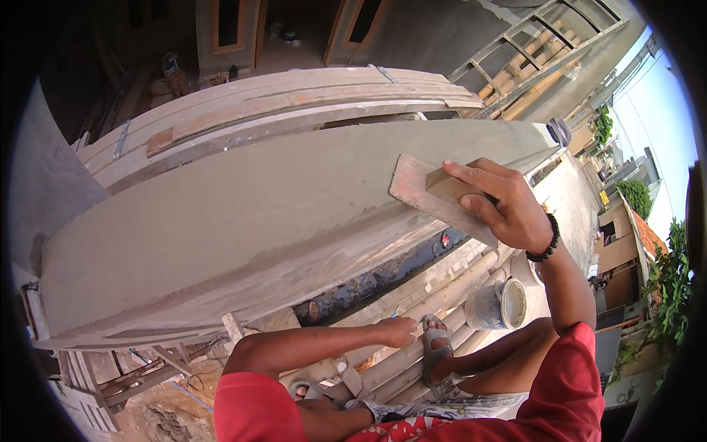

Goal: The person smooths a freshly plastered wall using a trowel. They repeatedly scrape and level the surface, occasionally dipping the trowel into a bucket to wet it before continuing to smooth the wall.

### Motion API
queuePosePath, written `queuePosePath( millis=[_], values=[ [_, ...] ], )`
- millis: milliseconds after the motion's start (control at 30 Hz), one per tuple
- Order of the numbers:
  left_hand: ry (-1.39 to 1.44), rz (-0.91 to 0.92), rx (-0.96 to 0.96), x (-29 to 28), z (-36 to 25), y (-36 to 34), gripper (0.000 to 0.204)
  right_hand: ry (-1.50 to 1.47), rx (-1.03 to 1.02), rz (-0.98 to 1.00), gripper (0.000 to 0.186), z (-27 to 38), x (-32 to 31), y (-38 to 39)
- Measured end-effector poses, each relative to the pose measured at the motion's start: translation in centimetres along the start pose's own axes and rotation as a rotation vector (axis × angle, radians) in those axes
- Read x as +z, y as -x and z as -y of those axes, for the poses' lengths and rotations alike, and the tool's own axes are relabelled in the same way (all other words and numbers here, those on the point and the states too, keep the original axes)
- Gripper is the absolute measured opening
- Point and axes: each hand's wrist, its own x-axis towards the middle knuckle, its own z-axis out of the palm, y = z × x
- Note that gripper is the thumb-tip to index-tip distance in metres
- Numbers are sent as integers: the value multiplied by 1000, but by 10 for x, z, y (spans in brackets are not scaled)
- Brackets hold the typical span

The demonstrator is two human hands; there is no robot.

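Observation:
My right hand (508, 199) grips a plastering float (411, 180) by its wooden block handle. The float's worn, reddish-grey plate lies across the front edge of a long grey plastered ledge (221, 206), near its right part. The ledge's top looks smooth and damp, and its front face drops toward me. Lower down, in front of the ledge, my left hand (398, 333) is curled closed near my sandalled foot. Whatever it may hold is hidden by the fingers.
Bamboo poles (412, 313) form the footing under my sandals (436, 342). A plaster-smeared bucket (495, 303) stands on the right. A dark trough (368, 283) runs below the ledge. Behind it lie long boards (309, 96); a ladder (545, 44) leans at the upper right.

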Motion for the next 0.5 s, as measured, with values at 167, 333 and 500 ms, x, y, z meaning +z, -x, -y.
queuePosePath(
  millis=[167,333,500],
  values=[
    [-15,-2,3,-7,-3,1,44,93,68,35,49,-32,-14,-3],
    [-27,-67,51,-3,2,-8,44,105,127,23,48,-50,-27,1],
    [-16,-30,-3,-9,0,0,43,25,44,-87,47,-8,-25,-12]
  ],
)
